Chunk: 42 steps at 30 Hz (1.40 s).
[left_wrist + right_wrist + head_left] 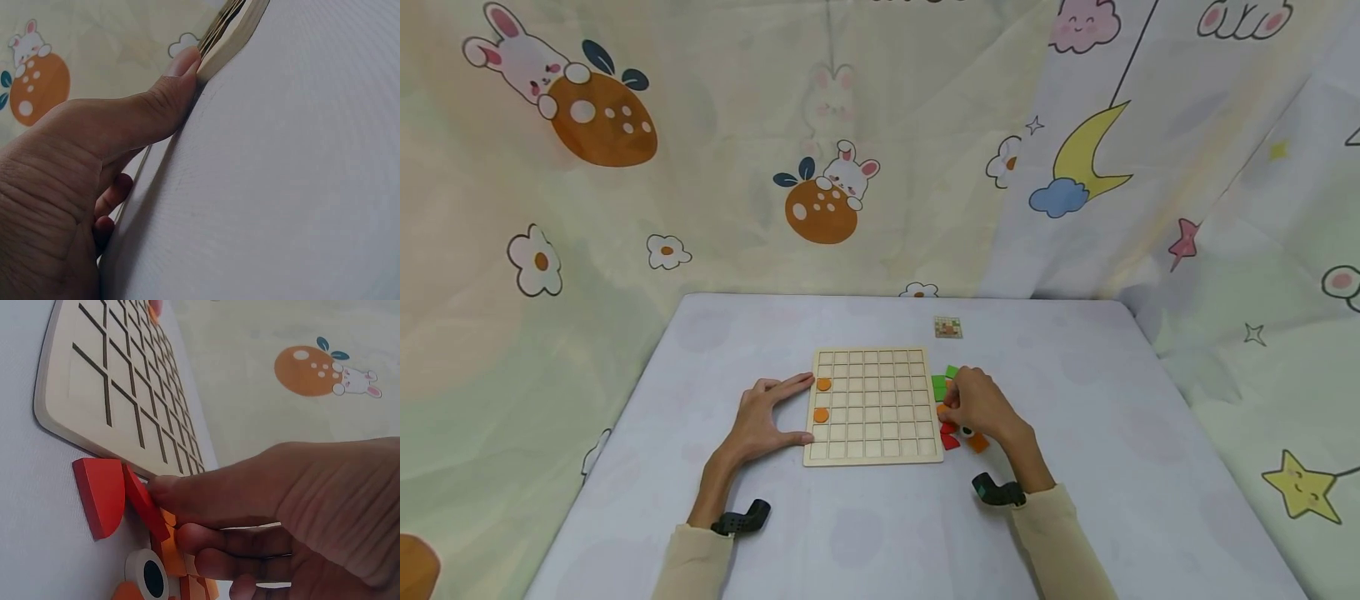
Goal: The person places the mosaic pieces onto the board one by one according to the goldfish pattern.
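Observation:
A pale wooden grid board [872, 408] lies on the table, with two orange discs [822, 415] in its left column. Thumb and fingers of my left hand [758, 423] are spread and touch the board's left edge. In the left wrist view, the thumb [178, 78] presses against the board's side. At the right edge, my right hand [985, 404] is bent over loose coloured pieces and pinches an orange piece [169, 517], mostly hidden by the fingers. A tilted red piece [145, 503] is beside the thumb, and another red piece [101, 495] lies near the board corner.
Green pieces [939, 387] lie right of the board. A white ring-like piece with a dark centre [147, 574] lies among orange pieces. Behind the board is a small patterned card [948, 327]. A printed curtain [910, 208] hangs behind the white-covered table [850, 533].

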### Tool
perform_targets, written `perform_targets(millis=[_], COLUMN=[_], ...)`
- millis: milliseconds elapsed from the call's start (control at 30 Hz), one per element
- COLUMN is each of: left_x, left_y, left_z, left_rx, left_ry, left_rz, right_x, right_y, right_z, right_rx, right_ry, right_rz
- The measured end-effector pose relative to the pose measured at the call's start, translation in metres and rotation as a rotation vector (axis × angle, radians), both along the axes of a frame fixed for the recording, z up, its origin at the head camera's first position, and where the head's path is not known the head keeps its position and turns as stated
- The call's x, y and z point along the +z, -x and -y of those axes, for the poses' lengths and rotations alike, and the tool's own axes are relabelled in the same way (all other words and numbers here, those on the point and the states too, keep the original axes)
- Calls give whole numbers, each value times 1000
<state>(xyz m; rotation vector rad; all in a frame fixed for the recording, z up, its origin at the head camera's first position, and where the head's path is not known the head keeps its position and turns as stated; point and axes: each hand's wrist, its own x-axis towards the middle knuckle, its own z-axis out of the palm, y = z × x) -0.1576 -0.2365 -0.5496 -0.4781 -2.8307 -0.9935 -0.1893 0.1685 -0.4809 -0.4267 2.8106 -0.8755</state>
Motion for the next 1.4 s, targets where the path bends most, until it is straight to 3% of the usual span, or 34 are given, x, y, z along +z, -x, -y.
perform_targets(millis=[500, 833, 1167, 1400], left_x=[1, 2, 3, 2], left_y=[-1, -1, -2, -1], left_z=[-2, -1, -1, -1], left_rx=[3, 7, 6, 7], left_ry=[5, 3, -5, -3], left_rz=[-1, 4, 6, 5], right_x=[3, 0, 1, -1], right_y=[2, 5, 5, 6], right_z=[-5, -5, 1, 7], right_rx=[3, 56, 121, 141], right_ry=[-28, -16, 121, 192], right_rz=[-71, -105, -134, -100])
